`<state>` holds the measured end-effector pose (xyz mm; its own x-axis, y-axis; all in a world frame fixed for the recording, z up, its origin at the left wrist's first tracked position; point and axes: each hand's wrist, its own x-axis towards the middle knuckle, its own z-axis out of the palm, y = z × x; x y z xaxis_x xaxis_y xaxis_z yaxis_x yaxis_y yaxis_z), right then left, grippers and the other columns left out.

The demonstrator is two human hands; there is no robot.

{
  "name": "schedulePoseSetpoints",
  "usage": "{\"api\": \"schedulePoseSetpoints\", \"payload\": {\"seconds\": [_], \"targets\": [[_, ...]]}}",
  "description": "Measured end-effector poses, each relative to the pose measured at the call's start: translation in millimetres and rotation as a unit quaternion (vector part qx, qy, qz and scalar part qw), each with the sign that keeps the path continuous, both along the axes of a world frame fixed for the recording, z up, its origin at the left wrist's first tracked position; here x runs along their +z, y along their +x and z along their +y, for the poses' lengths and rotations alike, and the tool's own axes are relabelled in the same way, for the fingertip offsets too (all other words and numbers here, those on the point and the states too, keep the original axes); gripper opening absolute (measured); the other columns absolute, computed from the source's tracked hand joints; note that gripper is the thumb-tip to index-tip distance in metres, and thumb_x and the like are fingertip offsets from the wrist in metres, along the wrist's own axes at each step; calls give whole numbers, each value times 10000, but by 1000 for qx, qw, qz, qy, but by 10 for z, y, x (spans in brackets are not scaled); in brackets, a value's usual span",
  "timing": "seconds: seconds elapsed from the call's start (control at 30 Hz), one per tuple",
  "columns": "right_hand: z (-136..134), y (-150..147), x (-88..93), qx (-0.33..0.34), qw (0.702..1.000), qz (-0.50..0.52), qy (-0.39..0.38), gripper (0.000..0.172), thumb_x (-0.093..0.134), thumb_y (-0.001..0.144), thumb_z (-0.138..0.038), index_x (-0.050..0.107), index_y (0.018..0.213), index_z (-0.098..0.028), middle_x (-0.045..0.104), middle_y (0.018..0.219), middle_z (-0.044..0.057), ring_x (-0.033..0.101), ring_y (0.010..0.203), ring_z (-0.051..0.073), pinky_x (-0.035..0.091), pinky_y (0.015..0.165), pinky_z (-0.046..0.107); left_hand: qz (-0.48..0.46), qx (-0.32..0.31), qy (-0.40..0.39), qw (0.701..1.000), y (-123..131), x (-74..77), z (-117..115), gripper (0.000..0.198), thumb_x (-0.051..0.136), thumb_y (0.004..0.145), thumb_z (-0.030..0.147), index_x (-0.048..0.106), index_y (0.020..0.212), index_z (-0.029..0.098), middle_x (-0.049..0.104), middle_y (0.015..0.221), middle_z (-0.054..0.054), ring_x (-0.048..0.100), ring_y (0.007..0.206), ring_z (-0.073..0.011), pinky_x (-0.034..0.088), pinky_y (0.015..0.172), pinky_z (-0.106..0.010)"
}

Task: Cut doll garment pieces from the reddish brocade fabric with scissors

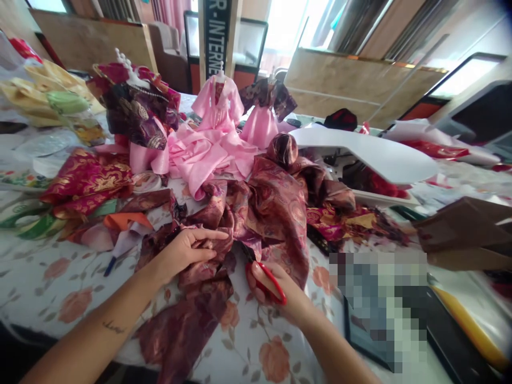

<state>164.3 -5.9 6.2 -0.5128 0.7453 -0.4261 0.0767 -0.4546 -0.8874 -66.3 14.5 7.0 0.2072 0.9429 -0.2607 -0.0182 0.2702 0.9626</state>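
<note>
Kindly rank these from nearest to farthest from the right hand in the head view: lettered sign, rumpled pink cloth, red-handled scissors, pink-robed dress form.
1. Red-handled scissors: held in the right hand.
2. Rumpled pink cloth: mid-table, ahead and to the left.
3. Pink-robed dress form: behind that cloth, ahead-left.
4. Lettered sign: upright in the background, beyond the dress form.

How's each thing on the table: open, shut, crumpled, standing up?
Red-handled scissors, held in the right hand; blades too hidden to tell if open or shut
Brown-red patterned cloth, rumpled, touched by the left hand
Pink cloth, crumpled in a heap
Little pink robe, upright
Dark-topped pink dress, upright
Maroon-and-gold cloth, bunched up
White box, open, partly covered by a white piece
</note>
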Motion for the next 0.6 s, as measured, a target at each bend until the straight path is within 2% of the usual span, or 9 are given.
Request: {"api": "schedulePoseSetpoints", "payload": {"seconds": [0.1, 0.17, 0.23, 0.37, 0.43, 0.53, 0.57, 0.6], "targets": [[80, -42, 16, 12, 999, 36, -16, 498, 579, 764, -647, 461, 632, -181, 434, 476, -61, 285, 405, 54, 165, 392, 210, 0, 11, -1, 1000, -10, -15, 17, 470, 735, 645, 156, 698, 1103, 252, 694, 837, 6, 619, 807, -137, 464, 749, -219], [90, -83, 2, -9, 999, 45, -17, 503, 576, 761, -653, 463, 628, -181, 434, 469, -60, 285, 397, 54, 171, 385, 212, -20, 37, -25, 999, 15, -22, 21, 414, 731, 673, 214, 706, 1085, 249, 711, 891, -4, 630, 797, -137, 470, 730, -221], [80, -123, -33, -41, 998, 44, -13, 516, 563, 763, -664, 454, 616, -182, 429, 456, -60, 286, 384, 52, 180, 378, 212, -43, 81, -41, 995, 68, -35, 24, 334, 743, 674, 269, 739, 1006, 227, 729, 948, -27, 646, 820, -153, 482, 747, -239], [44, -110, -66, -86, 996, 17, 8, 524, 529, 772, -682, 433, 622, -189, 423, 448, -67, 289, 362, 47, 186, 369, 203, -52, 158, -13, 986, 201, -69, 30, 225, 789, 612, 267, 772, 826, 199, 752, 938, -48, 654, 932, -197, 481, 858, -273], [31, -22, -17, -38, 999, -21, 32, 526, 562, 753, -674, 415, 601, -192, 415, 438, -71, 289, 355, 44, 182, 363, 198, -57, 152, 4, 987, 243, -75, 27, 247, 789, 618, 261, 769, 857, 201, 751, 958, -49, 655, 958, -208, 486, 876, -291], [31, 179, 109, 87, 993, -54, 55, 518, 668, 685, -632, 404, 580, -198, 397, 432, -76, 294, 350, 47, 178, 351, 197, -56, 133, 18, 989, 258, -69, 10, 284, 773, 654, 248, 755, 936, 211, 739, 1029, -48, 653, 989, -212, 497, 878, -297], [41, 244, 148, 82, 993, -43, 75, 516, 668, 668, -649, 424, 599, -200, 422, 446, -66, 323, 359, 60, 204, 356, 204, -51, 129, 19, 990, 256, -68, 1, 277, 767, 664, 239, 754, 939, 215, 738, 1035, -46, 653, 995, -210, 496, 886, -297], [58, 298, 179, 47, 992, -32, 112, 514, 646, 672, -671, 443, 623, -201, 457, 470, -49, 364, 384, 79, 241, 374, 216, -46, 125, 21, 991, 254, -68, -10, 261, 763, 669, 228, 757, 930, 215, 739, 1031, -46, 653, 1000, -210, 491, 901, -298]]}}
